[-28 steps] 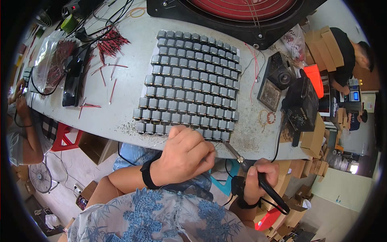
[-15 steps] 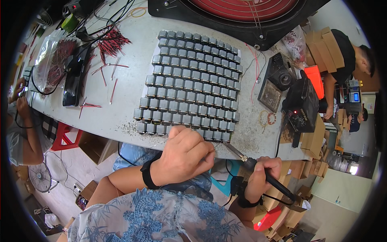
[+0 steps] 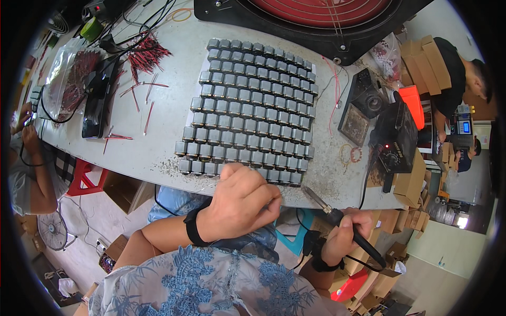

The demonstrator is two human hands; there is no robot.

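A person's right hand wraps its fingers around a soldering iron, tip just off the near right corner of rows of small metal parts; the left hand's fingers curl at the near edge, tips hidden, any hold impossible to tell. Mid-tabletop, which parts are finished cannot be made out; red wires lie loose, far left.

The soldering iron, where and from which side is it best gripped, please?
Probably by its black handle, from the picture's lower right, where the right hand holds it: the long handle slants away from the bare metal tip, which points upper left and may be hot.
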